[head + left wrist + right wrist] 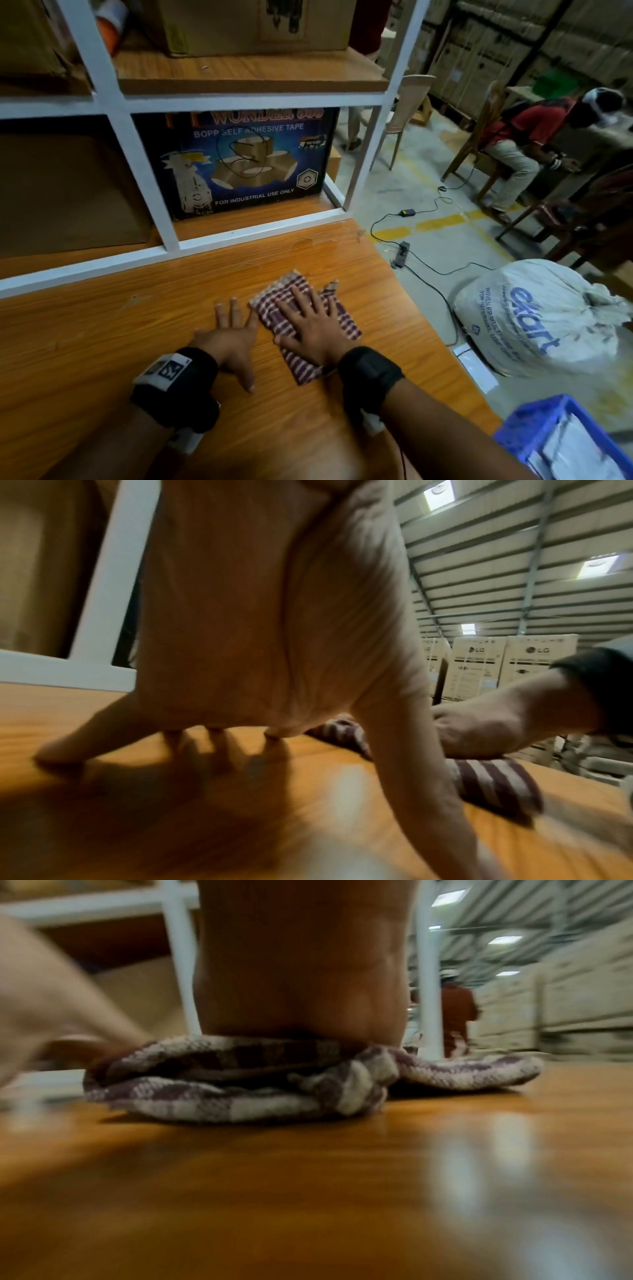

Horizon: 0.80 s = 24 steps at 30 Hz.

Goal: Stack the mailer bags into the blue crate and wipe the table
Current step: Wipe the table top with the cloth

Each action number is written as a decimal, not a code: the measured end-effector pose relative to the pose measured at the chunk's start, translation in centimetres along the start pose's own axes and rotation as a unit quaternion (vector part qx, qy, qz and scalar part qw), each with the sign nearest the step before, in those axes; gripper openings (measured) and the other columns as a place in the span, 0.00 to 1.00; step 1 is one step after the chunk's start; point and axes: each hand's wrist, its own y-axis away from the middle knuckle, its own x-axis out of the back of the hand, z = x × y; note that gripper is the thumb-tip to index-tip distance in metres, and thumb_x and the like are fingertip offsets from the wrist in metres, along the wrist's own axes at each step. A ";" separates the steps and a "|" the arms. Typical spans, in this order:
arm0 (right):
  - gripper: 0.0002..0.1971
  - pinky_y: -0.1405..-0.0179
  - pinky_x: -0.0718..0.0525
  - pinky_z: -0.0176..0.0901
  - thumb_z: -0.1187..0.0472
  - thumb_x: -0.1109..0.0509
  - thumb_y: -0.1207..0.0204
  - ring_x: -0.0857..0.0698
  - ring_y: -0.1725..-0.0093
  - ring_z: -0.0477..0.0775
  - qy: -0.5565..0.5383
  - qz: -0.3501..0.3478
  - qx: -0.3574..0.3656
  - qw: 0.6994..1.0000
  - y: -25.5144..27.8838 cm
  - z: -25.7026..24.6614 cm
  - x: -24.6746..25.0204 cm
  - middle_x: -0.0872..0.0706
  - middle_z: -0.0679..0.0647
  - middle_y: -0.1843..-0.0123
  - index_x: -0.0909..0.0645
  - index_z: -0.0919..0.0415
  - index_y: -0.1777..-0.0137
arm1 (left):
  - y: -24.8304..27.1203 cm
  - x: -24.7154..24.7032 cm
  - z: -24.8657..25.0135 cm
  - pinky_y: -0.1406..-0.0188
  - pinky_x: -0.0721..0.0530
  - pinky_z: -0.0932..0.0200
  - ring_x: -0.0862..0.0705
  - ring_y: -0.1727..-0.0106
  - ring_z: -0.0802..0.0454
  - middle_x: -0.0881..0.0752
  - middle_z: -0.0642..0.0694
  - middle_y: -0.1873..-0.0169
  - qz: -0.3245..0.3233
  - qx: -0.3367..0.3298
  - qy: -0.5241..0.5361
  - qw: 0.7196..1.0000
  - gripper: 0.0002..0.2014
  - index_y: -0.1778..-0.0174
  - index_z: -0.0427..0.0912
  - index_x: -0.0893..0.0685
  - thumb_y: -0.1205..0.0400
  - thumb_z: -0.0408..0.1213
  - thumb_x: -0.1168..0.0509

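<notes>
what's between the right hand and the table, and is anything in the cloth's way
Only the checked cloth lies between the right hand and the table. The left hand, flat on the table, touches the cloth's left edge, blocking leftward strokes.

— Where does the cloth (301, 325) lie?
— On the table (102, 342), under the right hand (313, 329); the left hand (233, 337) rests flat on the wood just left of it.
— And behind them?
— The shelf rack (144, 192), with a tape box (236, 161) inside; right of the table, on the floor, a sack (534, 318); nearer, the crate (534, 425) with mailer bags (579, 452) in it.
</notes>
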 end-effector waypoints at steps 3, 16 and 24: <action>0.40 0.20 0.61 0.74 0.25 0.49 0.23 0.62 0.14 0.63 -0.012 0.022 -0.044 0.999 1.7 4.3 0.2 0.63 0.47 0.12 0.59 0.33 0.15 | 1.2 -1.6 1.4 0.26 0.52 0.16 0.78 0.22 0.29 0.87 0.40 0.29 0.012 0.002 -0.007 1.000 0.76 0.21 0.51 0.80 0.39 0.57 0.17; 0.40 0.23 0.62 0.78 0.26 0.50 0.22 0.64 0.15 0.69 -0.058 0.039 -0.136 0.988 13.7 7.8 -3.6 0.65 0.53 0.12 0.61 0.37 0.15 | 5.2 -8.1 7.1 0.30 0.53 0.12 0.79 0.24 0.24 0.89 0.35 0.31 -0.001 0.006 -0.009 1.000 0.81 0.24 0.48 0.84 0.43 0.62 0.17; 0.41 0.20 0.59 0.76 0.23 0.52 0.26 0.65 0.14 0.62 -0.047 0.064 -0.089 0.993 20.9 9.2 -6.5 0.61 0.48 0.11 0.55 0.35 0.15 | 7.3 -12.2 11.9 0.30 0.54 0.13 0.80 0.24 0.27 0.88 0.36 0.28 0.000 0.028 -0.026 0.999 0.79 0.24 0.49 0.84 0.42 0.62 0.18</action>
